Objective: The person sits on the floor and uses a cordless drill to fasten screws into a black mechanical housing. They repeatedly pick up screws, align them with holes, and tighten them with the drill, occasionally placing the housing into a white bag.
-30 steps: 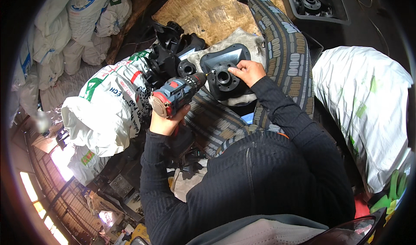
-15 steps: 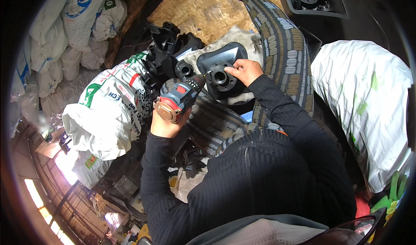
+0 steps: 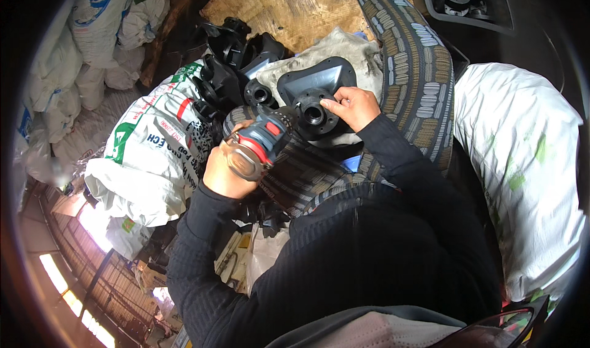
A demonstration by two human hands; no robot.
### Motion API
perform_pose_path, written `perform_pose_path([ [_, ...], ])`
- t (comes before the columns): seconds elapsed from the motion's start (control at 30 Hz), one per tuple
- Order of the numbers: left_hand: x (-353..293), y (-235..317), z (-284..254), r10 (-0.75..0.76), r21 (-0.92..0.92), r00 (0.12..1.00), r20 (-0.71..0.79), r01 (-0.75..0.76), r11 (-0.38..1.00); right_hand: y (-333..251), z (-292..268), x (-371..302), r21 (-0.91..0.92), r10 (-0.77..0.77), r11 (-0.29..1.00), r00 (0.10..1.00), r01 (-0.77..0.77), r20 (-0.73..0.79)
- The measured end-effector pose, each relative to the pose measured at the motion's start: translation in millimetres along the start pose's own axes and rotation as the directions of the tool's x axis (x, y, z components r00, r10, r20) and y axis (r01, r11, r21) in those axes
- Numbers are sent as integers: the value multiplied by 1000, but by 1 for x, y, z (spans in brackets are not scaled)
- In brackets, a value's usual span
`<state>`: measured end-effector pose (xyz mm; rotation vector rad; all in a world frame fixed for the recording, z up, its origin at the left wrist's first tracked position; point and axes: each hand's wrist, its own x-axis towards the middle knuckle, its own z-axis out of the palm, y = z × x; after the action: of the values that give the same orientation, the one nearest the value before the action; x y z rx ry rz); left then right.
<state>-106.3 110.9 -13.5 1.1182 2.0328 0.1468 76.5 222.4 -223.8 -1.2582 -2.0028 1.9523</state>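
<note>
left hand (image 3: 224, 170) closed around blue-and-red cordless drill (image 3: 261, 142), frame centre | right hand (image 3: 355, 105) fingers narrow, pinching round black plastic flanged part (image 3: 314, 111), upper centre

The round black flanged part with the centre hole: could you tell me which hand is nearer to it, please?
Right. The right hand rests its fingers on the black flanged part. The left hand is apart from it, down to the left, gripping a cordless power tool whose nose points toward it.

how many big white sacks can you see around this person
At least 4: a printed white sack beside the left hand, a plain white sack at the person's right, and two stacked sacks at upper left. More may be hidden.
</note>
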Motion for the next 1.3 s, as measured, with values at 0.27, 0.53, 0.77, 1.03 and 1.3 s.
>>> perform_pose_path([
  [0.27,7,-8,11,60,91,996,64,-66,994,2,-1,0,-27,-42,999,999,42,0],
  [0.53,-2,-28,18,-9,47,1000,-6,9,999,-1,-6,8,-104,-47,993,997,52,54],
  [0.77,-61,4,31,242,35,942,-234,-240,970,13,-43,-4,872,-40,139,877,-470,479],
  [1.03,-94,26,66,467,239,870,-159,-425,873,-8,-25,-49,840,-140,-270,883,-470,449],
  [1.3,-104,12,83,421,108,899,-119,-410,906,-23,-16,-63,822,-185,-349,893,-451,411],
])
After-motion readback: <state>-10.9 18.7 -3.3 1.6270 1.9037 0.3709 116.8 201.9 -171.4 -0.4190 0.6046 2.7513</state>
